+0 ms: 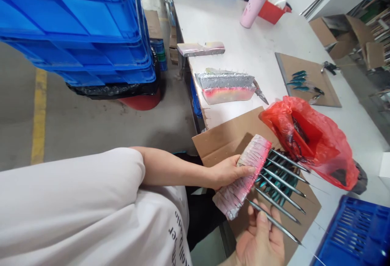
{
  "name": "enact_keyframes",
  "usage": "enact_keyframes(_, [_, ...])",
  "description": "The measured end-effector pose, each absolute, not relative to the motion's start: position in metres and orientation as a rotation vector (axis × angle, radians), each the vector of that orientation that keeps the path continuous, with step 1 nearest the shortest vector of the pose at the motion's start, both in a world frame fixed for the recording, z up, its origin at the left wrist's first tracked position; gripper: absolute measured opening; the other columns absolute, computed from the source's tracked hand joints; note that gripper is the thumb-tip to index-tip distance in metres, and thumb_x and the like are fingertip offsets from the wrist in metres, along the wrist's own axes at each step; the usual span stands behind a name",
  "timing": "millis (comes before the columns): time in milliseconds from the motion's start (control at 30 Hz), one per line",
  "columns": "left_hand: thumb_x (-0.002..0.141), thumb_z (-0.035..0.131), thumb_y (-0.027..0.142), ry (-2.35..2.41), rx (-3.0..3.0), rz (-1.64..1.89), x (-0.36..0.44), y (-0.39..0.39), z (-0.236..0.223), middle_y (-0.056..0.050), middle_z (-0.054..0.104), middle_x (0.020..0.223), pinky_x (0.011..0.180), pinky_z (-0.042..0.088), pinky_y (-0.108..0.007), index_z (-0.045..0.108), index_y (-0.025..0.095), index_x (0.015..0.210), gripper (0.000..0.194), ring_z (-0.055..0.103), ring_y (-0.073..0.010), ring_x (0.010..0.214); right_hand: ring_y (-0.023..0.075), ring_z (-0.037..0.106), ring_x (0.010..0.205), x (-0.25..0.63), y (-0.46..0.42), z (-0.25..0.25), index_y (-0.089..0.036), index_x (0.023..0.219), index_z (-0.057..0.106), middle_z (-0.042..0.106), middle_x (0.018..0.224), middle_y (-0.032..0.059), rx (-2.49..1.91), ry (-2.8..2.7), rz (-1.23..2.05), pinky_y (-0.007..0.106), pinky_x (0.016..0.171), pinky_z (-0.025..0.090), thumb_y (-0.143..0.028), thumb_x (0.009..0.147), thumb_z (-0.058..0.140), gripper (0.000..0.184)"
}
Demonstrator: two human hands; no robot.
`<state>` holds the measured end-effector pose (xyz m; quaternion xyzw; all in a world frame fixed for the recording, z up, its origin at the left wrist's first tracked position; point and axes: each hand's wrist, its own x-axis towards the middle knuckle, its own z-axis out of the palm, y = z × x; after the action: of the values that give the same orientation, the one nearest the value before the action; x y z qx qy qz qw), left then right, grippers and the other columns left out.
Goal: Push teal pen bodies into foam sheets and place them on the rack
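My left hand [230, 172] is closed round a tape-wrapped foam block [256, 152], pale with a pink-red edge. Several slender, dark, spindle-shaped sticks that look like fishing floats [283, 191] stand out from that edge in a row. Between thumb and fingers of my right hand [262, 233] is another fishing float [278, 224], at the row's near end. Its inner tip is close to the block; I cannot tell whether it is stuck in. Under the row, a heap of teal floats [278, 176] lies on a cardboard sheet [227, 140].
Beside the heap is a red plastic bag [326, 144]. A blue basket [356, 233] sits at lower right. More foam blocks [228, 89], pliers [260, 92], a board [323, 91] with teal pieces and a pink bottle [254, 6] are farther off. Blue crates [76, 22] are stacked at left.
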<state>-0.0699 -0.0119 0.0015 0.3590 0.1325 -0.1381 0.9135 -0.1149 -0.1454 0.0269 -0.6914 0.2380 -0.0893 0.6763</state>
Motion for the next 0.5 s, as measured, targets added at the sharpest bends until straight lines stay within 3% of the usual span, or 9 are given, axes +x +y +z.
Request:
enact_keyframes(100, [0.065, 0.066, 0.046, 0.273, 0.739, -0.285, -0.07, -0.012, 0.0, -0.005, 0.06, 0.088, 0.063, 0.048, -0.027, 0.052, 0.017, 0.1, 0.047, 0.057, -0.0139, 0.07, 0.0105, 0.058, 0.063, -0.116, -0.143, 0.026, -0.025, 0.091, 0.061, 0.063, 0.081, -0.0021, -1.516, 0.578, -0.123, 0.027, 0.055, 0.054, -0.024, 0.062, 0.066, 0.029])
enact_keyframes(300, [0.065, 0.066, 0.046, 0.256, 0.642, -0.294, -0.07, -0.013, 0.001, -0.005, 0.06, 0.086, 0.063, 0.048, -0.029, 0.052, 0.017, 0.1, 0.048, 0.057, -0.0137, 0.068, 0.0141, 0.058, 0.066, -0.119, -0.137, 0.026, -0.03, 0.105, 0.054, 0.06, 0.089, -0.0014, -1.501, 0.641, -0.161, 0.04, 0.054, 0.054, -0.026, 0.063, 0.065, 0.044])
enact_keyframes(500, [0.065, 0.067, 0.045, 0.253, 0.634, -0.275, -0.07, -0.012, 0.001, -0.005, 0.061, 0.088, 0.065, 0.048, -0.029, 0.052, 0.017, 0.1, 0.048, 0.057, -0.0141, 0.071, 0.0124, 0.059, 0.069, -0.118, -0.128, 0.031, -0.026, 0.101, 0.057, 0.058, 0.083, -0.0025, -1.544, 0.574, -0.254, 0.028, 0.054, 0.054, -0.026, 0.061, 0.067, 0.041])
